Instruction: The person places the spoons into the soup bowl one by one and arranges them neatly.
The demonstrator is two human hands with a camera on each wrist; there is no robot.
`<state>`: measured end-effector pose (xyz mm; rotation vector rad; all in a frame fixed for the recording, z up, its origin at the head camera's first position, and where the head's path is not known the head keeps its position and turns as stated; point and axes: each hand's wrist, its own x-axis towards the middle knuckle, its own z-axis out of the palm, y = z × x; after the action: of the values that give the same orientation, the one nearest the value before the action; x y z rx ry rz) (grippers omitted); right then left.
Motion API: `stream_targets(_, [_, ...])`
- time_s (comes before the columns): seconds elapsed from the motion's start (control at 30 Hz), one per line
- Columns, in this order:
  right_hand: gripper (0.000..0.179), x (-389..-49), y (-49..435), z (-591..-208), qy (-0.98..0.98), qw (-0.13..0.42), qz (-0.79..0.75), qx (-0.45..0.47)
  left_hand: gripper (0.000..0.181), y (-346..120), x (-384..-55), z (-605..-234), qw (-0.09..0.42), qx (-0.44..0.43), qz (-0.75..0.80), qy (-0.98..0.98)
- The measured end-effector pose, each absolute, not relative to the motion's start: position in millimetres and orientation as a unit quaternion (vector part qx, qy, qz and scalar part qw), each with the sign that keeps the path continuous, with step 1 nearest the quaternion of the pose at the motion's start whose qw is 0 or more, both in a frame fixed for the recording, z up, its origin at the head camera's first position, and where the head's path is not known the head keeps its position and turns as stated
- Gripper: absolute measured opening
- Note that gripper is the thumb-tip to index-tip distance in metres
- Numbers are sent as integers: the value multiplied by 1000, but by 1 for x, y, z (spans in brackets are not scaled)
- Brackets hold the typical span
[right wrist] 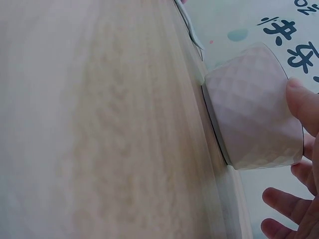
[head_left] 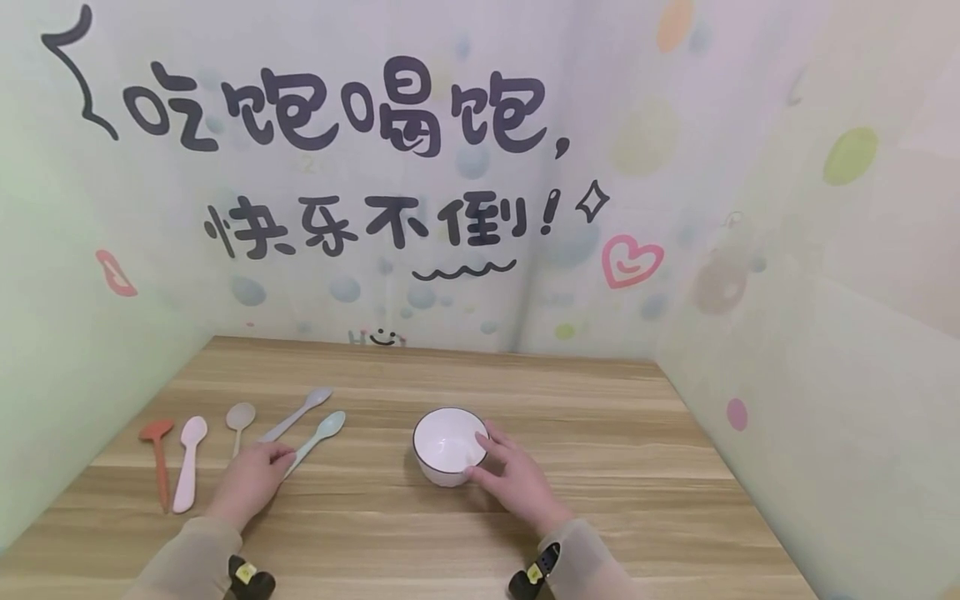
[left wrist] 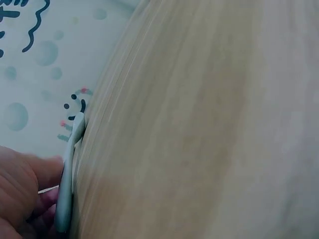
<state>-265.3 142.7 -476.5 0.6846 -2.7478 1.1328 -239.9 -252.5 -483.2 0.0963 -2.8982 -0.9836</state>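
Observation:
My left hand (head_left: 251,482) pinches the handle of a pale teal spoon (head_left: 329,426) that lies on the table. Thumb and fingers meet the spoon's handle (left wrist: 65,199) in the left wrist view. Toward the middle of the table stands an upright white bowl (head_left: 442,478) with a dark rim. My right hand (head_left: 523,485) grips its right side, thumb at the near side and a fingertip over the rim. The right wrist view shows the faceted outer wall of the bowl (right wrist: 249,109), with some lower fingers spread away from it.
Around the left hand lie a grey-blue spoon (head_left: 292,418), a beige spoon (head_left: 240,416), a pink spoon (head_left: 187,467) and an orange-red utensil (head_left: 158,454). The wooden table (head_left: 600,433) meets a printed back wall (head_left: 450,317) and side walls.

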Motion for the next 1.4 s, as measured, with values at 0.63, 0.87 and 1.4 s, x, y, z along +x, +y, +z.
stream_targets(0.63, [67, -269, 145, -467, -916, 53, 313, 246, 21, -252, -239, -481, 53, 9, -309, -949])
stream_targets(0.87, [68, -271, 147, -468, -917, 49, 314, 242, 21, -246, -240, -476, 48, -7, -319, -947])
stream_targets(1.4, [67, -269, 146, -467, -911, 65, 322, 249, 11, -206, -238, -440, 47, -92, -341, -934])
